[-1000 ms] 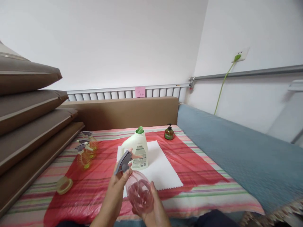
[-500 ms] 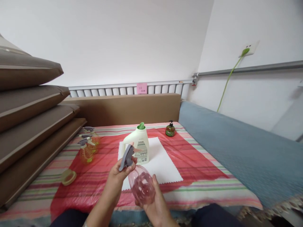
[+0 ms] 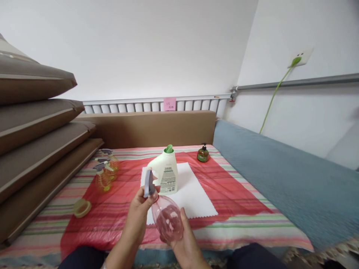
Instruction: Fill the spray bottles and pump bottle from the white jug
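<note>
A clear pink spray bottle [image 3: 167, 218] is held tilted between both hands, near the front of the striped cloth. My left hand [image 3: 141, 204] is closed around its grey trigger head [image 3: 150, 185] at the neck. My right hand [image 3: 187, 242] grips the lower body of the bottle from the right and below. Just beyond stands a pale detergent jug [image 3: 167, 170], upright, its mouth showing a green spout. Under the jug lies a white sheet with a scalloped edge [image 3: 198, 200]. Part of the jug's handle side is hidden behind the trigger head and my left fingers.
Yellow spray bottles [image 3: 103, 180] stand at the left beside stacked brown cushions [image 3: 42, 129]. A round yellowish lid-like piece [image 3: 82, 207] lies nearer me. At the back right is a dark green pump bottle [image 3: 202, 153]. Red plastic film [image 3: 112, 209] covers part of the striped cloth [image 3: 269, 228].
The grey trigger head has turned about the bottle's neck, its lever now seen more edge-on, as my left fingers shifted. My right hand keeps its hold. The view has moved slightly.
</note>
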`<state>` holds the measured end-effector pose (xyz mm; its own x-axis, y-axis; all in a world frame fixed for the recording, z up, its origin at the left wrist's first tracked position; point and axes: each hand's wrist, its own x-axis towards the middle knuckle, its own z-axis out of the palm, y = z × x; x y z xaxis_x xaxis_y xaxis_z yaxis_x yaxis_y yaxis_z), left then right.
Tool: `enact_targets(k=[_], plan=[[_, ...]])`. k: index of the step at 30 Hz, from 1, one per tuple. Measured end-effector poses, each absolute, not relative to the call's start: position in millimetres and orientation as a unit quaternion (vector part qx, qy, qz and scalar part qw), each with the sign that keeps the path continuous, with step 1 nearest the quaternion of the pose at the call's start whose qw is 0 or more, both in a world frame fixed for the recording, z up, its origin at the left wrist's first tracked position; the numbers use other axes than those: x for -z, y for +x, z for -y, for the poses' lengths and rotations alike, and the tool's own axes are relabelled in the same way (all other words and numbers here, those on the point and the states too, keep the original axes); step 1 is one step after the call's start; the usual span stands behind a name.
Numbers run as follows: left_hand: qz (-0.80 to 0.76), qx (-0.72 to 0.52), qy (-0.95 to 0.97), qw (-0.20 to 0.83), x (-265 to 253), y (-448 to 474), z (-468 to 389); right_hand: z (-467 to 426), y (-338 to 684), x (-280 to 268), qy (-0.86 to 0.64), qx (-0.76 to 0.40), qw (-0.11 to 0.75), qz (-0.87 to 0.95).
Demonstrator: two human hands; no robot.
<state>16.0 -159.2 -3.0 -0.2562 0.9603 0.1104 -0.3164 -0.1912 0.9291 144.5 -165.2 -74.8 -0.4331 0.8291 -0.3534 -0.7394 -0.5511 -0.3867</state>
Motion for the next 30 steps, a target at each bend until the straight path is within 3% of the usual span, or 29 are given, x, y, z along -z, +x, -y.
enact_targets(k=[9,19,24,30], plan=[[-0.331,-0.770,0.280,0.469,-6.0,10.6,155.7,164.7,146.6,71.8,-0.287,-0.836,0.463,0.074],[-0.286,-0.852,0.274,0.343,-20.0,-9.1,159.4,161.6,149.4,80.6,-0.294,-0.832,0.465,0.077],[-0.341,-0.787,0.311,0.409,-16.3,1.0,162.5,162.4,148.3,78.3,-0.282,-0.842,0.455,0.066],[-0.377,-0.776,0.341,0.373,-8.3,9.0,160.8,161.7,149.1,81.0,-0.274,-0.840,0.465,0.057]])
